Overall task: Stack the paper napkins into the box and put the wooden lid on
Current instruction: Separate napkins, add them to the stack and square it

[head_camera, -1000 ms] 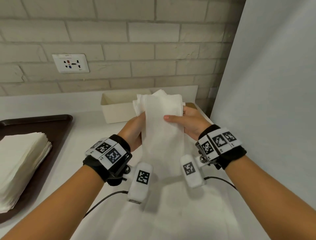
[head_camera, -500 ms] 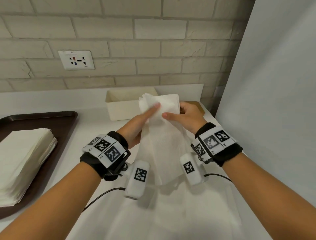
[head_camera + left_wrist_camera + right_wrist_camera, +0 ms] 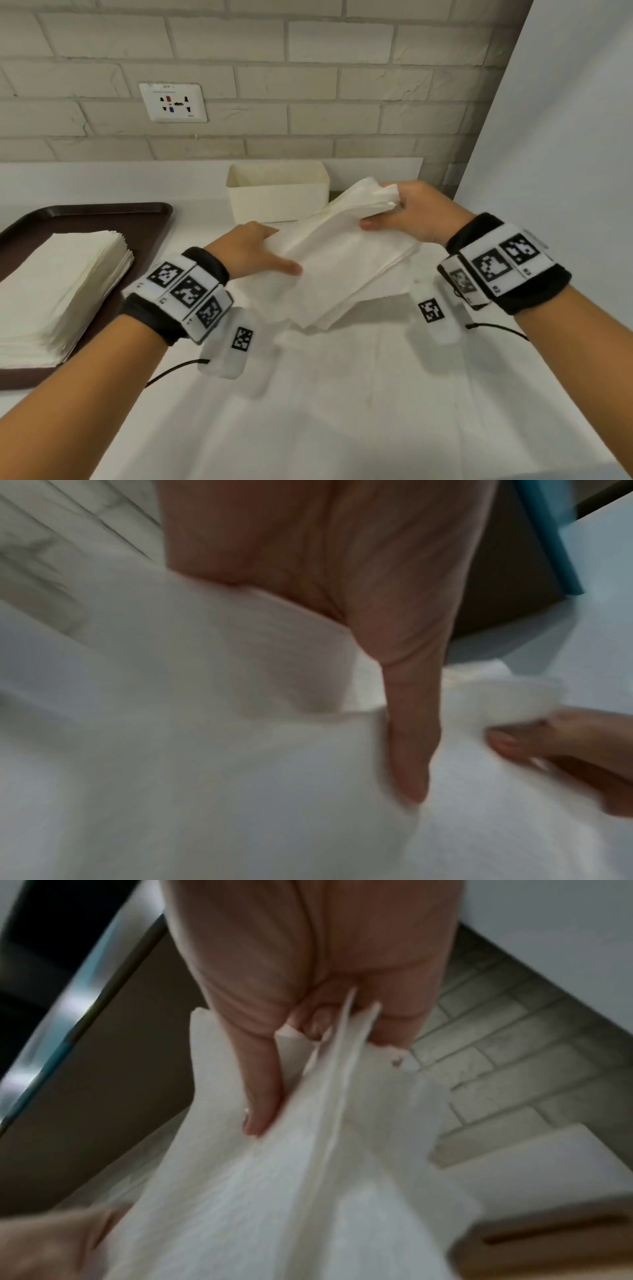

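Observation:
A bundle of white paper napkins hangs tilted above the counter between both hands. My right hand pinches its far upper end, thumb on the near face; the right wrist view shows the sheets fanning out from that hand. My left hand holds the lower left side, thumb on top and fingers hidden beneath, as the left wrist view also shows. The cream box stands open just behind the bundle. The wooden lid, with a slot, lies low right in the right wrist view.
A dark brown tray at the left carries a thick stack of napkins. A brick wall with a socket runs behind the counter, and a white panel closes the right side. A white sheet covers the near counter.
The bundle has swung from upright to a low slant. My right hand moved right with the top end, and my left hand slid down to the lower side.

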A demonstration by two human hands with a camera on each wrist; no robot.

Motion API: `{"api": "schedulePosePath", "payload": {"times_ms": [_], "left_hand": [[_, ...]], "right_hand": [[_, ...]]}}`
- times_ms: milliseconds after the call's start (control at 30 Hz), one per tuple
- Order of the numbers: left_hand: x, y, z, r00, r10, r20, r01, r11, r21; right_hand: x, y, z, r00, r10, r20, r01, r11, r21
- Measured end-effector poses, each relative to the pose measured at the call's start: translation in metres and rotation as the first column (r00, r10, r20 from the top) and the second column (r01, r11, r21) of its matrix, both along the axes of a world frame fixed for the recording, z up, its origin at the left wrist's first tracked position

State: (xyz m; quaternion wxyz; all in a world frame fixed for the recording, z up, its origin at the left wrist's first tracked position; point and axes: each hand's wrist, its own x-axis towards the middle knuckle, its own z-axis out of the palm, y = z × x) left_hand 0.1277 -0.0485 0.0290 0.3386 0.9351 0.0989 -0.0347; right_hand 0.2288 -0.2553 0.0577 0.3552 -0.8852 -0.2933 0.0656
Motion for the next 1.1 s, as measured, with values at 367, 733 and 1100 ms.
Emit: {"api": "schedulePosePath", "payload": {"times_ms": [367, 733, 1100], "left_hand": [[-0.044, 0.002, -0.062, 0.970, 0.245, -0.003, -0.150, 0.586, -0.796], [-0.042, -0.007, -0.028, 0.991, -0.062, 0.122, 0.116, 0.850, -0.514], [-0.041, -0.007, -0.058, 0.966, 0.206, 0.154, 0.054, 0.420, -0.906]], "right_hand": [[-0.043, -0.041, -0.075, 0.808, -0.018, -0.589, 0.317, 0.856, 0.409], [-0.074, 0.013, 0.029, 0.975, 0.109, 0.193, -0.111, 0.994, 0.003], [-0.086, 0.015, -0.039, 0.918, 0.002, -0.397, 0.136, 0.937, 0.321]]}}
